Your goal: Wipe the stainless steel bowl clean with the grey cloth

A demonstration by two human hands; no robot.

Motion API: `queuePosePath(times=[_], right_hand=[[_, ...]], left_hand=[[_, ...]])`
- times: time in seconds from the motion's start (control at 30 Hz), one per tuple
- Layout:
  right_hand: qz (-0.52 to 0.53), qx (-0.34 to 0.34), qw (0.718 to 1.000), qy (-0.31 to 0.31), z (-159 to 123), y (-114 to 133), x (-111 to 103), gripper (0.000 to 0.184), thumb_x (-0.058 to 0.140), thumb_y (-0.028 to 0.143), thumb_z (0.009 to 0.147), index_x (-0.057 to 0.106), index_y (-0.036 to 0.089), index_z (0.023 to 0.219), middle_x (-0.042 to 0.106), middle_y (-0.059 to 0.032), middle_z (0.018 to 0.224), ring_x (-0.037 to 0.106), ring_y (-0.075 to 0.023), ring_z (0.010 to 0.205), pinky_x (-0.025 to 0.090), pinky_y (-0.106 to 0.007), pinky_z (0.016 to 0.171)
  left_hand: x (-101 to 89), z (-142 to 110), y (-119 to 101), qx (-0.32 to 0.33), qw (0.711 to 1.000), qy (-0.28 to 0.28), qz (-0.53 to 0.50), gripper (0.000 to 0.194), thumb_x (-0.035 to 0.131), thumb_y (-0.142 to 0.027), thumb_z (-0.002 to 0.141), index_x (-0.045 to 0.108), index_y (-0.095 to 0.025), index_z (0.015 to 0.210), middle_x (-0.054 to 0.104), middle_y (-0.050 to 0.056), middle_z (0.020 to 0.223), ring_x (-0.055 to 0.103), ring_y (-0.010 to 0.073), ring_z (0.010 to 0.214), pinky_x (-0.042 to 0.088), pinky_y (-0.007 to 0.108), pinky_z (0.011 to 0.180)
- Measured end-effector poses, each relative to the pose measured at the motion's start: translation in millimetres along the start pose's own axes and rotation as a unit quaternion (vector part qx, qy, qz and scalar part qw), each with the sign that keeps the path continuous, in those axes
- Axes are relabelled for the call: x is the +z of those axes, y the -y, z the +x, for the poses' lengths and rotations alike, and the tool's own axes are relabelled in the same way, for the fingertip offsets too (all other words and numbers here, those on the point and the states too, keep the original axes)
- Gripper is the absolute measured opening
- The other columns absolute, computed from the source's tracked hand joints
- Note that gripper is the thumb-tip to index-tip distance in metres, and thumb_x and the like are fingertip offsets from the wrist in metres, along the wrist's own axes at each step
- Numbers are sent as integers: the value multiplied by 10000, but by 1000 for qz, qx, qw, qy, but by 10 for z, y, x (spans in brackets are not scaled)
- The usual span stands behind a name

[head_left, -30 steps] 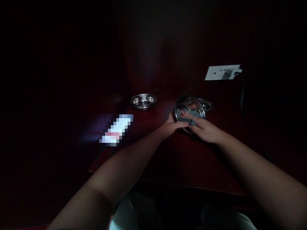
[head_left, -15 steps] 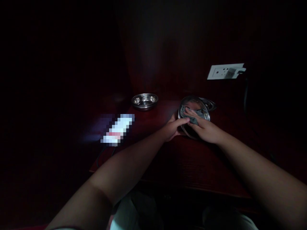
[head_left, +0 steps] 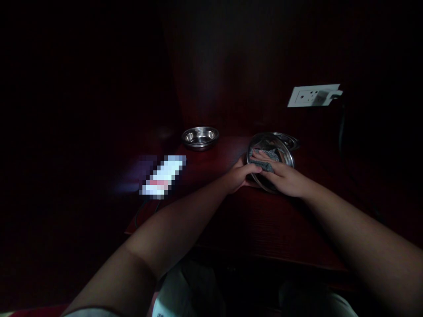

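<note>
My left hand (head_left: pixel 237 177) grips the near left rim of a shiny metal bowl (head_left: pixel 263 141), its thumb over the edge and its other fingers mostly hidden. The bowl is tilted up with its inside facing me. Against that inside, my right hand (head_left: pixel 282 175) presses a grey cloth (head_left: pixel 272 154), its fingers lying over the cloth. Part of the cloth shows above the fingers and part below, near my left thumb.
Behind the held bowl lies another shiny metal dish (head_left: pixel 291 140), partly covered. Several stacked metal bowls (head_left: pixel 200 147) stand at the table's back left. A lit, pixelated phone-like shape (head_left: pixel 164 176) is on the left. A wall socket (head_left: pixel 312 97) holds a plug and cable.
The bowl has turned slightly in my left hand and moved a little right. My right hand and the cloth have shifted slightly across its inside. The whole view has moved a little.
</note>
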State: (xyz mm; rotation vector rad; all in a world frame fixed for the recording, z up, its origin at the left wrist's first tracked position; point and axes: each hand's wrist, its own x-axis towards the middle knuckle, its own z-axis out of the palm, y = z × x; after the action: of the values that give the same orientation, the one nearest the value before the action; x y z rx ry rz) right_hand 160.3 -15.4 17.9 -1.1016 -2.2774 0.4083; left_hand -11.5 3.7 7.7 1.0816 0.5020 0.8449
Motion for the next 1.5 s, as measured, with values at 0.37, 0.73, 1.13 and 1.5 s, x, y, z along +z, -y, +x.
queuePosePath(times=[0.37, 0.73, 1.13, 1.5], right_hand=[[35, 18, 996, 78, -29, 180, -76, 434, 417, 394, 922, 501, 339, 1344, 466, 65, 1428, 336, -249, 1379, 226, -507, 1165], [-1, 28, 996, 80, -42, 207, -112, 469, 432, 405, 912, 485, 300, 1366, 443, 23, 1448, 365, -268, 1363, 250, -509, 1155], [-7, -6, 1000, 14, -11, 173, 18, 469, 391, 320, 930, 439, 284, 1396, 445, 7, 1453, 180, -240, 1430, 156, -542, 1173], [-101, 14, 994, -35, 3, 13, -35, 679, 441, 66, 744, 420, 184, 1412, 316, -41, 1519, 181, -269, 1423, 220, -525, 1158]], left_hand=[[13, 102, 32, 42, 980, -193, -3, 376, 585, -363, 688, 582, -180, 1015, 652, 84, 951, 616, 254, 908, 510, 432, 796], [15, 51, -56, 67, 990, -125, 9, 548, 647, -530, 703, 577, -180, 1120, 667, 117, 1045, 628, 280, 992, 513, 441, 822], [82, -26, -75, 47, 998, -33, 21, 638, 756, -328, 638, 517, -217, 1219, 634, 124, 1144, 624, 264, 1010, 515, 422, 838], [35, -20, -10, 21, 1000, -21, 8, 648, 682, -247, 623, 467, -266, 1233, 651, 58, 1014, 633, 215, 833, 547, 454, 720]])
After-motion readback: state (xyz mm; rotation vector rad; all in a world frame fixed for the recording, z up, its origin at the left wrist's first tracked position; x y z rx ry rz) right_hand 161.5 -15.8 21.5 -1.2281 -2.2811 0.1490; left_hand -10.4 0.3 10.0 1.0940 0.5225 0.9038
